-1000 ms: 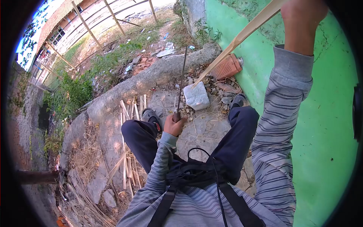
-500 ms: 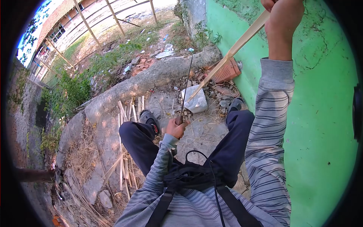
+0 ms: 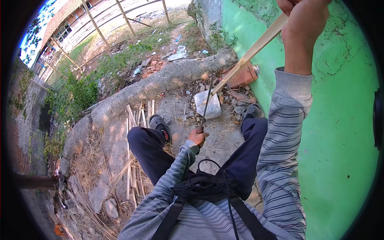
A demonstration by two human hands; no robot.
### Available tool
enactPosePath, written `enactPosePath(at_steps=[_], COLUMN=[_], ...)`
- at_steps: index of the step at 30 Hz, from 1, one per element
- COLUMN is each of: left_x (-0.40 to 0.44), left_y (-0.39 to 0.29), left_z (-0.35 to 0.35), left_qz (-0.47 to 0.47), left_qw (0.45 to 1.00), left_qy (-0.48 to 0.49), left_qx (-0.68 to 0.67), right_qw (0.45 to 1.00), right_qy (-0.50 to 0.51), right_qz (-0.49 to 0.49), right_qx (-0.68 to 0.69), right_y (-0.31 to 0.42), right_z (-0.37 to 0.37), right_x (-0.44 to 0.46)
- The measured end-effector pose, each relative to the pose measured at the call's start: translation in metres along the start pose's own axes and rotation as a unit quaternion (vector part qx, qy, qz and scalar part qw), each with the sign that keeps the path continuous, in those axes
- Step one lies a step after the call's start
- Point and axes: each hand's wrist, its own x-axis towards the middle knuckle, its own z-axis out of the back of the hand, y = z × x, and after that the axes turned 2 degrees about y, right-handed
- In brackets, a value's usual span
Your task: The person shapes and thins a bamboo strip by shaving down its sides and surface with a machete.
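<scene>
My left hand is closed around the handle of a knife with a long, thin, dark blade. The blade points away from me and crosses in front of a white stone block on the ground between my feet. Raised at the upper right, my right hand grips the top end of a pale bamboo strip. That strip slants down to the left, its lower end at the stone block beside the blade. Whether blade and strip touch is unclear.
A green wall stands close on my right. Ahead, a thick grey root-like ridge crosses the ground. Several split strips lie on my left. Broken orange brick and rubble sit by the wall.
My left hand has moved slightly right and forward, bringing the knife blade from left of the stone block to across it, near the strip. My right hand still holds the strip high.
</scene>
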Motion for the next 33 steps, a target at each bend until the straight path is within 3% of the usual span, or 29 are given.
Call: enactPosePath(at_steps=[1, 3, 7, 11, 16, 17, 19, 20, 22, 23, 25, 28, 30, 31, 33], left_x=[-0.004, -0.007, -0.001, 0.002, -0.011, -0.012, -0.010, -0.003, 0.014, 0.024, 0.037, 0.037, 0.029, 0.018, -0.001], left_y=[-0.001, -0.005, -0.007, -0.007, -0.032, -0.037, -0.047, -0.043, -0.027, -0.019, -0.008, -0.013, -0.025, -0.039, -0.067], left_z=[0.000, 0.002, -0.010, -0.016, -0.011, -0.012, -0.015, -0.018, -0.020, -0.020, -0.019, -0.017, -0.015, -0.018, -0.023], left_qz=[0.005, -0.087, -0.037, -0.023, -0.101, -0.098, -0.166, -0.095, -0.073, -0.051, -0.067, -0.110, -0.230, -0.226, -0.140], left_qw=[1.000, 0.995, 0.998, 0.999, 0.992, 0.993, 0.979, 0.995, 0.997, 0.998, 0.996, 0.991, 0.959, 0.960, 0.988], left_qy=[0.000, 0.016, 0.036, 0.032, -0.021, -0.021, -0.004, 0.013, -0.004, -0.019, -0.015, -0.035, -0.063, -0.060, -0.011], left_qx=[0.001, 0.044, -0.043, -0.034, 0.068, 0.066, 0.117, 0.030, 0.030, 0.033, 0.051, 0.068, 0.151, 0.152, 0.062], right_qw=[1.000, 0.998, 0.995, 0.997, 0.997, 0.972, 0.868, 0.912, 0.943, 0.994, 0.987, 0.990, 0.996, 0.996, 0.995], right_qy=[-0.002, 0.022, 0.059, 0.007, -0.020, 0.138, 0.285, 0.194, 0.103, 0.033, -0.039, -0.038, -0.071, -0.083, -0.007], right_qz=[-0.004, 0.058, 0.070, 0.078, 0.063, -0.003, -0.071, -0.101, -0.124, -0.003, 0.120, 0.096, 0.015, -0.014, 0.078], right_qx=[-0.001, 0.010, 0.032, -0.020, -0.026, 0.192, 0.399, 0.348, 0.292, 0.102, -0.095, -0.098, -0.049, -0.033, -0.063], right_y=[0.000, -0.002, -0.002, 0.003, -0.017, -0.046, -0.054, -0.063, -0.042, -0.014, 0.005, 0.009, 0.011, 0.010, 0.003], right_z=[-0.002, -0.005, -0.011, -0.020, 0.009, 0.059, 0.067, 0.068, 0.025, -0.013, -0.028, -0.025, -0.024, -0.022, -0.021], right_x=[-0.003, -0.007, -0.010, -0.014, 0.004, 0.036, 0.044, 0.044, 0.018, -0.011, -0.025, -0.022, -0.021, -0.021, -0.024])
